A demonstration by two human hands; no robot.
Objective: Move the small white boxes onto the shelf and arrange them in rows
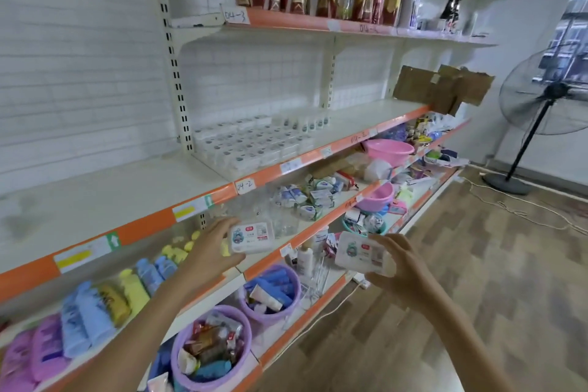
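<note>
**Two white boxes in hand before the shelf**

The left hand (208,248) holds a small white box (252,237) in front of the orange-edged shelf (105,197), thumb and fingers curled round its left end. This box lies with its long axis roughly level, its printed face turned toward the camera; a red logo patch, a greenish picture and a small code square show on it, but the writing is too small to read. The right hand (397,267) holds a second white box (362,253) lower and to the right, fingers wrapped over its right end and underside. Its long axis slopes slightly down to the right, and it carries the same red patch and greenish picture, blurred.

Further back on the shelf, rows of white boxes (251,145) already stand together beside the upright post, with a few small white bottles (307,122) behind them; their labels cannot be made out.

Handwritten tags on the shelf edges read "04-2" (245,186) and, on the upper shelf, "04-3" (235,15). Purple baskets (210,350) below hold mixed packets, partly cut off by the arms. A standing fan (547,99) is at the right.
</note>
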